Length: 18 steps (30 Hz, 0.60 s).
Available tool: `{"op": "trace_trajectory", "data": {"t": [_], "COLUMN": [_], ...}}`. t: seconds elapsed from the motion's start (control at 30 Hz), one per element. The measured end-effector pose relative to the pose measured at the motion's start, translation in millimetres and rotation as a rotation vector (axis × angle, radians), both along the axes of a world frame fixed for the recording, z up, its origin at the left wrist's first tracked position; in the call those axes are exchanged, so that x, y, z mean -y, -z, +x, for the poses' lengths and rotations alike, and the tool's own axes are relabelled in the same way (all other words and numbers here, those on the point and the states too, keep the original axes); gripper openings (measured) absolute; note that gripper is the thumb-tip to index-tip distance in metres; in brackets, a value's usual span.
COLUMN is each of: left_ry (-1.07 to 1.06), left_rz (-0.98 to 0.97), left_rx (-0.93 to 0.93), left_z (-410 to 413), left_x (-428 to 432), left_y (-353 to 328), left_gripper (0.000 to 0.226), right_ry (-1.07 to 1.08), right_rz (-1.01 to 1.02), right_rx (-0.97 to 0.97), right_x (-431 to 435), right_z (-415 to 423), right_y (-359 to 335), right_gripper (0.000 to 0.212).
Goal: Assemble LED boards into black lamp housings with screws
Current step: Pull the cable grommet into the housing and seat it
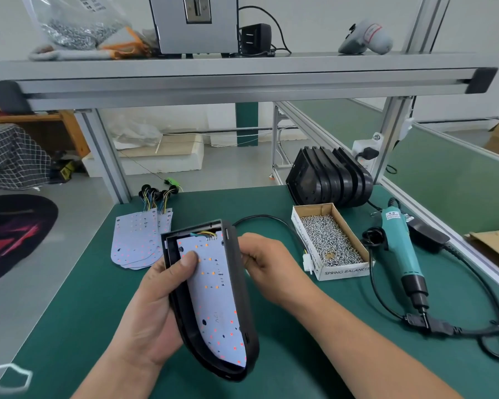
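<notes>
Toward the far left of the tabletop (78,298) a stack of spare LED boards (134,244) lies flat with its wire tails pointing at the far edge, so you have several units left to build. At the middle of the near edge your left hand (156,309) grips the black lamp housing (244,306) from its left side, tilted up off the surface, with the thumb pressed flat on the LED board (216,300) lying inside it. The board looks seated in the shell, its coloured wires tucked at the top end, yet I see no screw heads on it, so I judge fastening is yet to start on this one. Your right hand (267,263) sits at the housing's right wall with fingers curled in; whether they grip the wall or pinch something small, I cannot tell, because the housing hides the fingertips. Right of that, the box of screws (329,240) stands open and full, and behind it near the far right corner a row of empty housings (332,180) waits. The electric screwdriver (401,249) lies untouched by the right edge. The housing's outer back is hidden, and the board's holes are too small to check for alignment.
</notes>
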<state>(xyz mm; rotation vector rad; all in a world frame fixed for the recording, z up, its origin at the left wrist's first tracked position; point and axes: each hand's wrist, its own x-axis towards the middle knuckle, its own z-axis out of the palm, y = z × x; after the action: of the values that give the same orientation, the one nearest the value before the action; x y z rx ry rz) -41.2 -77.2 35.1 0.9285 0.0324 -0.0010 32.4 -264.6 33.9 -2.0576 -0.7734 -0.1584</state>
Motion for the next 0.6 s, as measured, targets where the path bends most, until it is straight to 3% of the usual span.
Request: {"op": "trace_trajectory", "data": {"t": [0.13, 0.27, 0.33, 0.5, 0.6], "left_ry": [0.026, 0.053, 0.052, 0.148, 0.192], "left_rz": [0.021, 0.043, 0.025, -0.293, -0.342], "left_rx": [-0.014, -0.020, -0.032, -0.180, -0.154], "left_z": [4.3, 10.1, 11.2, 16.4, 19.1], "left_x": [-1.6, -5.7, -7.9, -13.0, -11.5], "left_y": [2.4, 5.9, 9.2, 18.6, 21.2], "left_gripper": [0.042, 0.030, 0.028, 0.037, 0.031], "right_ry": [0.028, 0.030, 0.032, -0.012, -0.060], "right_rz": [-0.037, -0.066, -0.086, 0.128, 0.214], "right_rx": [0.011, -0.005, 0.018, -0.096, -0.141], "right_x": [4.3, 12.4, 14.2, 10.4, 0.6], "right_z": [3.4, 10.7, 12.2, 0.5, -9.2], "right_y": [3.9, 9.8, 8.7, 1.3, 0.7], "right_gripper": [0.053, 0.017, 0.014, 0.009, 0.016]}}
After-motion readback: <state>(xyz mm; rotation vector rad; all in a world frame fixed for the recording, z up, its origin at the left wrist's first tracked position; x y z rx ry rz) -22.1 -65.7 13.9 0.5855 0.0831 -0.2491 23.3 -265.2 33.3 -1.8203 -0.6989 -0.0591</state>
